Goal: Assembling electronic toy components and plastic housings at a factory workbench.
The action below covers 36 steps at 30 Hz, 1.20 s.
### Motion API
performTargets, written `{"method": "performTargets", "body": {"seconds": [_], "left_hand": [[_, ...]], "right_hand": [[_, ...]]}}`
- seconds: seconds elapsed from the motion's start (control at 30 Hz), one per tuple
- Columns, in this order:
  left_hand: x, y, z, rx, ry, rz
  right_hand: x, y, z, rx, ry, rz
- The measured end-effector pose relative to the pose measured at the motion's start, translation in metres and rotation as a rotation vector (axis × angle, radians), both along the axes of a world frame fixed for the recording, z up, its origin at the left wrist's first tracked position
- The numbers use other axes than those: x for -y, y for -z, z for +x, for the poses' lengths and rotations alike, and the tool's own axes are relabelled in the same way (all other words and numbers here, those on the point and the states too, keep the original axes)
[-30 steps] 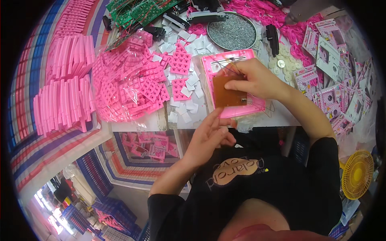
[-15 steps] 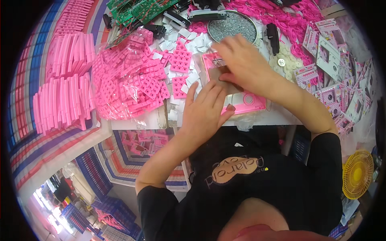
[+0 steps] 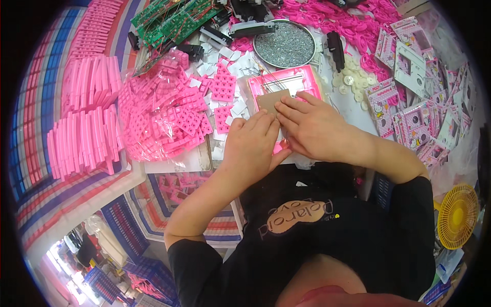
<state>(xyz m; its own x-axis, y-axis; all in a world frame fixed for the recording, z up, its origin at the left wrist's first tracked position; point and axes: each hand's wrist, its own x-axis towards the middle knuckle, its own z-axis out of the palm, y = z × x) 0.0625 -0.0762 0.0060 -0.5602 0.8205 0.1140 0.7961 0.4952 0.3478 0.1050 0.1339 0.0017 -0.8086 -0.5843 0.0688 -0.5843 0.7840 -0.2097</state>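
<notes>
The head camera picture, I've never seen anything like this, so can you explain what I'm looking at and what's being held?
There's no machine, just a person's two bare hands. A wide camera worn on the head looks down at them, so straight edges bend. The left hand and right hand both have fingers on a flat brown board lying over a pink casing; I can't tell how firmly they hold it. On the white table you'll also find heaped pink button pads to the left, green circuit boards farther back, and pale discs to the right.
</notes>
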Motion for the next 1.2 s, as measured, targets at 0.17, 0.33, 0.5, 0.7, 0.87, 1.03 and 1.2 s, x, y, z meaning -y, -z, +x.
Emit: {"method": "performTargets", "body": {"seconds": [0.17,0.33,0.5,0.7,0.87,1.03,1.2], "left_hand": [[-0.036,-0.021,-0.091,0.356,0.046,-0.052],[-0.113,0.037,-0.156,-0.145,0.01,0.079],[-0.142,0.048,-0.163,-0.196,-0.016,-0.098],[-0.145,0.041,-0.165,-0.217,-0.046,-0.039],[-0.126,0.02,-0.161,-0.119,-0.11,0.098],[-0.063,-0.014,-0.091,0.365,-0.163,0.382],[-0.021,0.001,-0.018,0.165,-0.238,0.434]], "right_hand": [[0.004,0.007,0.004,-0.1,-0.001,0.039],[0.012,0.006,0.007,-0.065,0.001,0.04],[0.006,0.01,0.01,-0.077,0.017,0.055],[0.01,0.004,0.009,-0.067,-0.008,0.107],[0.011,0.003,0.007,-0.098,-0.01,0.083],[0.003,0.008,0.007,-0.101,0.018,-0.01],[-0.002,0.005,0.0,-0.009,0.017,-0.155]]}}
